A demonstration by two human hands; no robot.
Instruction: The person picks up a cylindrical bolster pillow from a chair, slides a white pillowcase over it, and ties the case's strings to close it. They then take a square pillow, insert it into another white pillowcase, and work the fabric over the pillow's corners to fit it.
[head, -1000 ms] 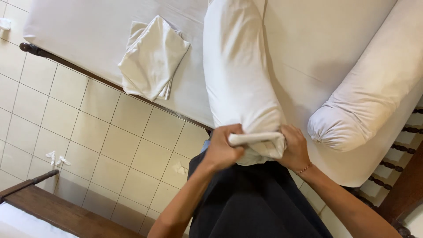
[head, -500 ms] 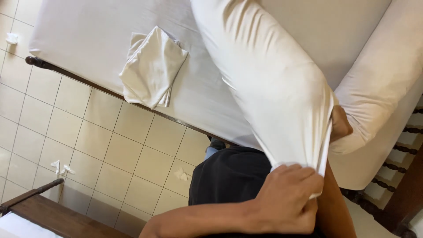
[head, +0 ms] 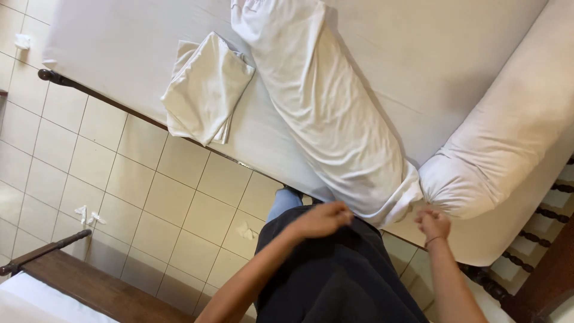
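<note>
Nearest the camera, the left hand [head: 320, 220] hangs loosely curled just below the open end of the long bolster pillow [head: 326, 104], fingers bent inward; it looks to hold nothing, though its fingertips are blurred and may brush the loose cloth. The right hand [head: 433, 224] is drawn into a loose fist beside the same hem, close to it but seemingly apart, with no cloth visibly pinched. So each grip is narrow and, as far as can be seen, empty.

The bolster lies slantwise on the bed [head: 119, 48], its near end hanging just over the mattress edge by the person's dark skirt, its far end reaching toward the top of the view. The white cover sits over the whole length, and the slack hem bunches at the near end. By my reading, the covering step is about finished and the hands are at the point of letting go; the next move would call for tidying or tucking that loose hem, which needs a fresh pinch on the cloth from both sides.

Just right of the bolster's near end, a second, uncovered bolster [head: 508, 149] rests along the bed, nearly touching it. Farther left, a folded white sheet [head: 206, 87] lies at the mattress edge, partly overhanging the tiled floor [head: 89, 161].
</note>
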